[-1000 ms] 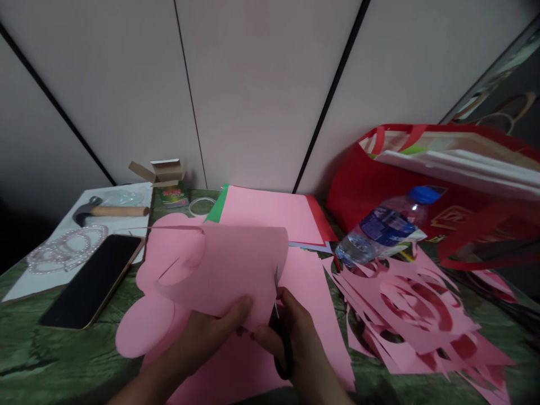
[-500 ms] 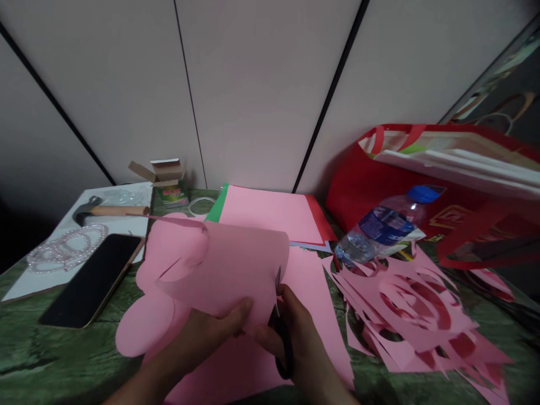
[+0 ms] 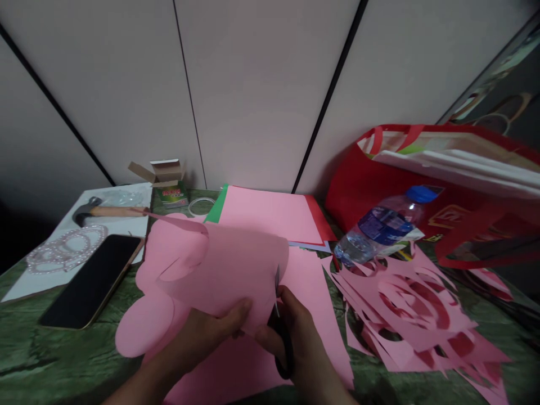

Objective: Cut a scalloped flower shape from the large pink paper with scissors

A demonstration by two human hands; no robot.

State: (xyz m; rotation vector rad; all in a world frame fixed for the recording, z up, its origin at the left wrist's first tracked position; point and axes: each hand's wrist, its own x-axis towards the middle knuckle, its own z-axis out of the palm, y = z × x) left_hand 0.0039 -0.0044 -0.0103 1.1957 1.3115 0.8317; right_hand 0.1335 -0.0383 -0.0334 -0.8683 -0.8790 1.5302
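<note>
My left hand pinches the lower edge of a curled sheet of pink paper, thumb on top. The sheet is held above the table and has a curved cut on its left side. In my right hand is a pair of scissors with black handles, fingers wrapped in the loops. The blades lie at the sheet's right part, pointing away from me. Below are flat pink sheets. Rounded pink cut-outs lie to the left, partly under the held sheet.
Pink paper scraps are heaped on the right, with a water bottle leaning behind them and a red bag beyond. At left lie a phone, a hammer and bead strings. A small box stands near the wall.
The scissor blades have shifted very slightly at the sheet. The sheet's thin left strip has dipped a little. Both hands stay in nearly the same place.
</note>
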